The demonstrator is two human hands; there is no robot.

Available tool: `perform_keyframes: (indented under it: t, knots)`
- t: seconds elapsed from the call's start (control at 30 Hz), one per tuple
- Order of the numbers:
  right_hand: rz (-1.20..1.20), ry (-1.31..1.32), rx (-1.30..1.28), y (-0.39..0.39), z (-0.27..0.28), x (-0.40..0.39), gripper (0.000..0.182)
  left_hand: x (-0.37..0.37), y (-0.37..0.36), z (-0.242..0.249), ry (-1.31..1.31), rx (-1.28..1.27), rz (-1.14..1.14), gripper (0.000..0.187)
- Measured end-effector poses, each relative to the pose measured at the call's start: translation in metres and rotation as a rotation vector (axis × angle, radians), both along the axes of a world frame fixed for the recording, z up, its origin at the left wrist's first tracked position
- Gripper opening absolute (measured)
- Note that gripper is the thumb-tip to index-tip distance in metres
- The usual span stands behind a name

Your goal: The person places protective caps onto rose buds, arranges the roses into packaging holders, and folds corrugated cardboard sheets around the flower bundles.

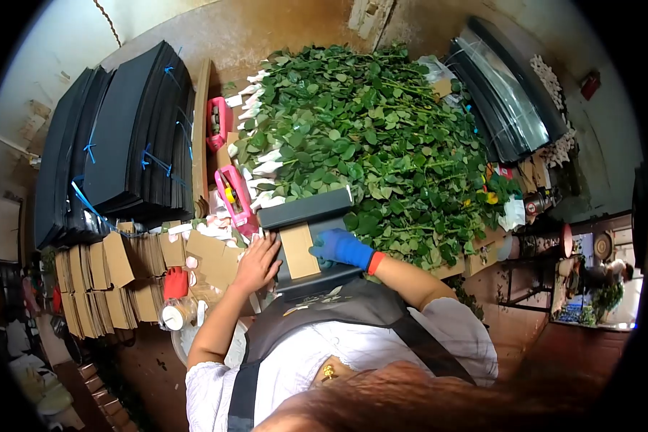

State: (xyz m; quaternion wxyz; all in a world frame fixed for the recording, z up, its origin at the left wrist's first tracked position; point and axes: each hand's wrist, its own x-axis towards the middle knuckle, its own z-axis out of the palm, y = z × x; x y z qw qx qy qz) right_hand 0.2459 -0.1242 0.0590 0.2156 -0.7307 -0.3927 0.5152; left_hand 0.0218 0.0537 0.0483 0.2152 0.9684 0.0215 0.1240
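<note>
A black sheet (289, 275) lies in front of me, its far part folded up into a raised flap (306, 207). On it rests a flat brown cardboard piece (299, 252). My left hand (258, 262), bare, lies with fingers spread at the sheet's left edge. My right hand (344, 249) wears a blue glove with a red cuff; its fingers rest at the right edge of the cardboard, apart and not visibly wrapped round it. Just beyond, leafy rose stems (381, 144) are heaped, with white-wrapped heads (268, 167) along their left side.
Pink tape dispensers (235, 194) stand left of the stems. Further left are stacks of black sheets (133, 137) and folded cardboard (108, 277), with a red glove (175, 284) and a jar (174, 317) nearby. More black sheets (507, 93) lean at the right.
</note>
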Motion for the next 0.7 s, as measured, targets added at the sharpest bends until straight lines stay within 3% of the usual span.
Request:
perform_keyframes:
  t: [0.03, 0.13, 0.2, 0.27, 0.33, 0.37, 0.4, 0.43, 0.47, 0.53, 0.57, 0.63, 0.7]
  knots:
    - [-0.001, -0.01, 0.004, 0.0, 0.005, -0.001, 0.036, 0.002, 0.0, 0.006, -0.05, -0.046, -0.027, 0.045]
    - [0.207, -0.463, 0.164, 0.003, -0.008, -0.005, 0.037, 0.031, -0.016, 0.039, -0.146, -0.103, -0.127, 0.023]
    - [0.277, -0.47, 0.094, 0.003, -0.005, -0.006, 0.038, 0.031, -0.026, 0.02, 0.022, -0.131, -0.076, 0.01]
    - [0.394, -0.478, 0.103, 0.008, 0.002, 0.001, 0.043, 0.032, -0.028, 0.02, 0.026, -0.139, -0.04, 0.012]
    - [0.342, -0.167, 0.186, 0.014, 0.041, 0.021, 0.041, 0.03, -0.028, 0.014, 0.01, -0.178, -0.047, 0.01]
    - [0.329, -0.044, 0.386, 0.022, 0.066, 0.04, 0.039, 0.03, -0.028, 0.016, 0.009, -0.178, -0.041, 0.01]
    - [0.164, 0.16, 0.515, 0.027, 0.074, 0.06, 0.039, 0.03, -0.03, 0.019, 0.012, -0.181, -0.037, 0.011]
    - [0.205, -0.143, 0.452, 0.046, 0.112, 0.091, 0.041, 0.03, -0.03, 0.02, 0.038, -0.189, -0.036, 0.014]
    - [0.028, -0.037, 0.602, 0.062, 0.115, 0.125, 0.043, 0.031, -0.029, 0.021, 0.05, -0.192, -0.037, 0.016]
    - [-0.018, -0.592, 0.713, 0.106, 0.132, 0.2, 0.052, 0.029, -0.03, 0.013, 0.083, -0.174, -0.017, 0.017]
    - [-0.033, -0.875, 0.809, 0.135, 0.102, 0.247, 0.059, 0.029, -0.028, 0.012, 0.112, -0.17, -0.043, 0.02]
    - [0.025, -1.173, 0.524, 0.188, 0.085, 0.32, 0.079, 0.022, -0.022, 0.004, 0.159, -0.19, -0.082, 0.032]
    - [0.077, -1.443, 0.36, 0.239, 0.053, 0.378, 0.083, 0.02, -0.027, 0.007, 0.22, -0.377, 0.009, 0.038]
